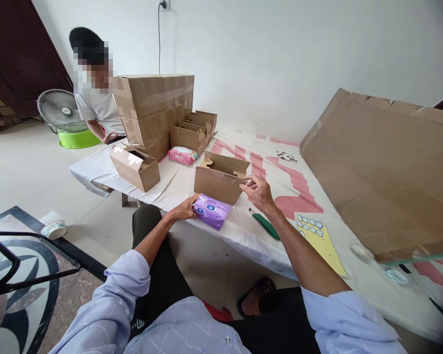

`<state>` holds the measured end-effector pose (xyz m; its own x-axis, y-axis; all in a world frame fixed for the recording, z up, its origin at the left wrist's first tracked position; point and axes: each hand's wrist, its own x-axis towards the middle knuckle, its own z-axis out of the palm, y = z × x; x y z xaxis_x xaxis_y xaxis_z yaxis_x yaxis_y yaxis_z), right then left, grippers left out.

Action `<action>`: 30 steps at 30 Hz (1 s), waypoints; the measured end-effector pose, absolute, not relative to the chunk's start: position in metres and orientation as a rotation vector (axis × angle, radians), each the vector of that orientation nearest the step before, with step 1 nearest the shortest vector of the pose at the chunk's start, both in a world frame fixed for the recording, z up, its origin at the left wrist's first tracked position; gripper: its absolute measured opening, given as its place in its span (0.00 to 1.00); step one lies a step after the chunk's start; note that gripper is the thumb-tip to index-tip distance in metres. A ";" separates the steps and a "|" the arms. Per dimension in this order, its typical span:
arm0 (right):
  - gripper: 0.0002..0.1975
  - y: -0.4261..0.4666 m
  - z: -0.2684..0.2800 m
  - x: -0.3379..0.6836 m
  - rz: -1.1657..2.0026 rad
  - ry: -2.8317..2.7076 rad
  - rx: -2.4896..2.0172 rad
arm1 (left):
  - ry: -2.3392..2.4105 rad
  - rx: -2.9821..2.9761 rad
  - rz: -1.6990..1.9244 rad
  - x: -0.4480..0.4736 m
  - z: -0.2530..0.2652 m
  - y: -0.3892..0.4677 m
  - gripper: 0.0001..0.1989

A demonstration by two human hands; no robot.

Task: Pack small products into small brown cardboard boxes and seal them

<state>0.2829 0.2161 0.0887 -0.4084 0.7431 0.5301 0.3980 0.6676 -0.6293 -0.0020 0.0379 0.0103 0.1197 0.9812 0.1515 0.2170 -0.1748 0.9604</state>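
Observation:
My left hand (186,208) is closed on the left end of a purple tissue pack (213,210), which is tilted at the table's near edge. Just behind the pack stands a small cardboard box (217,183), open at the top. At its near right corner, the fingers of my right hand (257,191) pinch the box edge; something small and pale shows at the fingertips, too small to name. A green utility knife (265,224) lies below my right wrist. Left of the open box rests a pink pack of wipes (182,155).
Stacked cardboard cartons (151,101) rise at the back left, with several open boxes (194,130) beside them. Another box (136,166) sits at the left table edge. A large cardboard sheet (384,172) leans at right, near a yellow card (321,241). A person (101,113) sits behind the cartons.

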 end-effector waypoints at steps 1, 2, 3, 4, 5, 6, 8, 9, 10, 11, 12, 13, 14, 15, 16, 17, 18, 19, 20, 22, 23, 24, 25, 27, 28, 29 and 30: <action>0.22 0.216 0.084 0.285 0.529 -2.002 -0.899 | 1.207 1.559 1.121 -0.004 0.012 0.037 0.41; 0.27 0.216 0.080 0.288 0.539 -1.969 -0.922 | 1.205 1.569 1.107 -0.006 0.013 0.037 0.42; 0.32 0.217 0.075 0.291 0.552 -1.945 -0.944 | 1.211 1.577 1.095 -0.008 0.013 0.037 0.43; 0.37 0.218 0.069 0.293 0.567 -1.935 -0.963 | 1.226 1.581 1.088 -0.010 0.013 0.038 0.44; 0.41 0.219 0.063 0.295 0.585 -1.936 -0.978 | 1.251 1.582 1.088 -0.012 0.014 0.039 0.44; 0.44 0.220 0.057 0.298 0.607 -1.947 -0.993 | 1.288 1.581 1.100 -0.014 0.015 0.041 0.43; 0.50 0.222 0.045 0.301 0.667 -1.975 -1.020 | 1.401 1.583 1.162 -0.016 0.020 0.044 0.38; 0.53 0.224 0.039 0.302 0.704 -1.982 -1.034 | 1.479 1.590 1.220 -0.016 0.026 0.045 0.35; 0.55 0.225 0.034 0.303 0.743 -1.982 -1.046 | 1.567 1.607 1.295 -0.015 0.033 0.046 0.32; 0.57 0.226 0.028 0.304 0.779 -1.977 -1.057 | 1.656 1.636 1.378 -0.013 0.042 0.047 0.30; 0.59 0.228 0.023 0.304 0.813 -1.972 -1.065 | 1.735 1.681 1.456 -0.009 0.053 0.048 0.30; 0.61 0.229 0.019 0.303 0.843 -1.967 -1.071 | 1.797 1.739 1.524 -0.005 0.064 0.050 0.30; 0.62 0.229 0.016 0.301 0.872 -1.964 -1.076 | 1.837 1.810 1.562 0.001 0.075 0.052 0.32; 0.62 0.230 0.013 0.300 0.900 -1.963 -1.080 | 1.855 1.889 1.561 0.007 0.085 0.055 0.34; 0.63 0.230 0.012 0.297 0.928 -1.965 -1.079 | 1.861 1.962 1.525 0.013 0.093 0.060 0.36; 0.62 0.229 0.011 0.294 0.955 -1.969 -1.073 | 1.861 2.024 1.458 0.019 0.100 0.066 0.38; 0.61 0.229 0.011 0.291 0.979 -1.975 -1.061 | 1.861 2.071 1.378 0.024 0.105 0.072 0.39; 0.59 0.228 0.011 0.288 1.000 -1.980 -1.041 | 1.867 2.101 1.297 0.029 0.107 0.079 0.40; 0.58 0.226 0.011 0.284 1.017 -1.983 -1.016 | 1.882 2.115 1.227 0.032 0.108 0.086 0.39; 0.54 0.225 0.010 0.279 1.050 -1.983 -0.950 | 1.955 2.092 1.158 0.034 0.107 0.100 0.33; 0.53 0.224 0.008 0.277 1.062 -1.980 -0.921 | 1.999 2.064 1.154 0.032 0.105 0.105 0.27; 0.53 0.224 0.005 0.275 1.067 -1.975 -0.899 | 2.035 2.033 1.164 0.029 0.104 0.110 0.21; 0.52 0.224 0.002 0.274 1.061 -1.970 -0.888 | 2.062 2.004 1.182 0.024 0.102 0.114 0.16; 0.50 0.224 -0.008 0.274 1.018 -1.954 -0.895 | 2.097 1.965 1.229 0.009 0.102 0.119 0.09; 0.50 0.224 -0.013 0.275 0.992 -1.946 -0.904 | 2.118 1.955 1.253 0.000 0.103 0.121 0.07; 0.48 0.223 -0.018 0.276 0.968 -1.939 -0.911 | 2.153 1.944 1.278 -0.010 0.104 0.123 0.06; 0.47 0.223 -0.023 0.277 0.947 -1.934 -0.916 | 2.200 1.933 1.301 -0.021 0.107 0.125 0.06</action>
<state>0.2770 0.2231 -0.0233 -0.4360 0.8393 0.3246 0.2581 0.4622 -0.8484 -0.0213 0.1252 0.1067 -0.2711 0.8018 0.5326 0.8531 -0.0561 0.5187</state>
